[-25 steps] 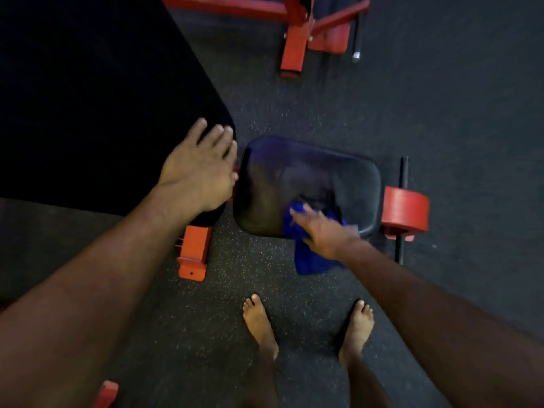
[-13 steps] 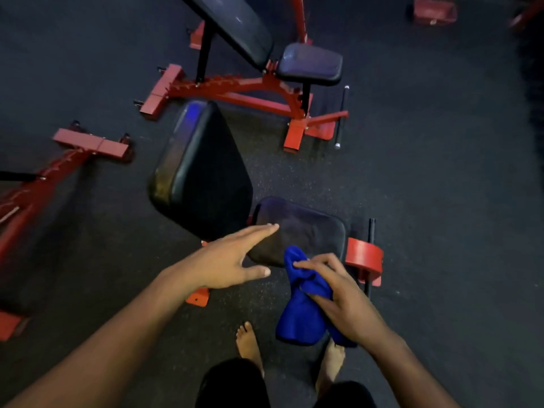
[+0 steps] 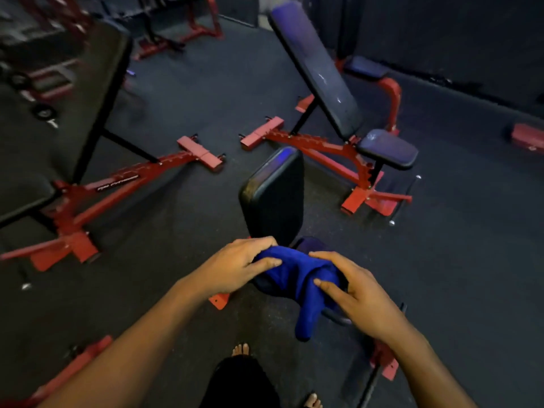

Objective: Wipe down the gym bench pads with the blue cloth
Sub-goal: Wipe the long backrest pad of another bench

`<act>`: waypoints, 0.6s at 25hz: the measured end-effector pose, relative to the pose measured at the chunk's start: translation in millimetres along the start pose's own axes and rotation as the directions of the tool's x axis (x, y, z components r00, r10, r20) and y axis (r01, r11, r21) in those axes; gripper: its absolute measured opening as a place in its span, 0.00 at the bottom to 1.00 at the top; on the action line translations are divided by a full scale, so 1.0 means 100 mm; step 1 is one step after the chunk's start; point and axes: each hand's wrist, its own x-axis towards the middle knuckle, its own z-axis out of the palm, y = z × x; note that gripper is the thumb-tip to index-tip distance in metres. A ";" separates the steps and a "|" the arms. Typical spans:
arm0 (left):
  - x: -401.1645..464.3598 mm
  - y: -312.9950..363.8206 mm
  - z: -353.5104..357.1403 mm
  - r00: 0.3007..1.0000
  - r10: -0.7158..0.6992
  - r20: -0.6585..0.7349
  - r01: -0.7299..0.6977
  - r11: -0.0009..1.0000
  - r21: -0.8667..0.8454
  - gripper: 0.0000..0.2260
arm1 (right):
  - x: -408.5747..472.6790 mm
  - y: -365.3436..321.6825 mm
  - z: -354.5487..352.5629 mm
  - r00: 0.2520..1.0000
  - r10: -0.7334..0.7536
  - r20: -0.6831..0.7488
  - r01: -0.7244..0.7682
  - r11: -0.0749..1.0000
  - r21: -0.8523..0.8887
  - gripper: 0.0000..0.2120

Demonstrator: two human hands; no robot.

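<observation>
**Inspector A:** Where is the crumpled blue cloth (image 3: pixel 297 278) found?

**Inspector B:** It is held at near centre, bunched between both hands, with one end hanging down towards the dark speckled rubber floor (image 3: pixel 456 260). It is gripped by the left hand (image 3: pixel 235 269) at its left edge, thumb over the top. It is pinched by the right hand (image 3: pixel 356 293) at its right side, fingers curled into the fabric.

**Inspector A:** And the pads?

**Inspector B:** The black upholstered back pad (image 3: pixel 273 198) of the nearest bench is seen just beyond the cloth, tilted upright. A small part of its seat pad (image 3: pixel 312 244) is glimpsed behind the cloth; contact cannot be determined. A second red-framed incline bench (image 3: pixel 329 92) is noted further right, a third bench (image 3: pixel 97 184) to the left. Bare toes (image 3: pixel 240 349) are recorded at the near edge.
</observation>
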 end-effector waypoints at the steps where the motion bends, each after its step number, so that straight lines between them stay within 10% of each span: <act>1: -0.11 0.00 -0.05 0.999 -0.020 -0.038 0.020 1.000 -0.007 0.07 | 0.06 -0.04 0.02 0.999 -0.024 0.025 0.024 1.000 -0.010 0.19; 15: -1.55 -1.33 -1.61 0.714 -0.394 -0.579 0.209 0.909 -0.361 0.08 | 2.17 -1.91 1.70 0.979 -0.140 0.148 0.107 0.972 0.208 0.09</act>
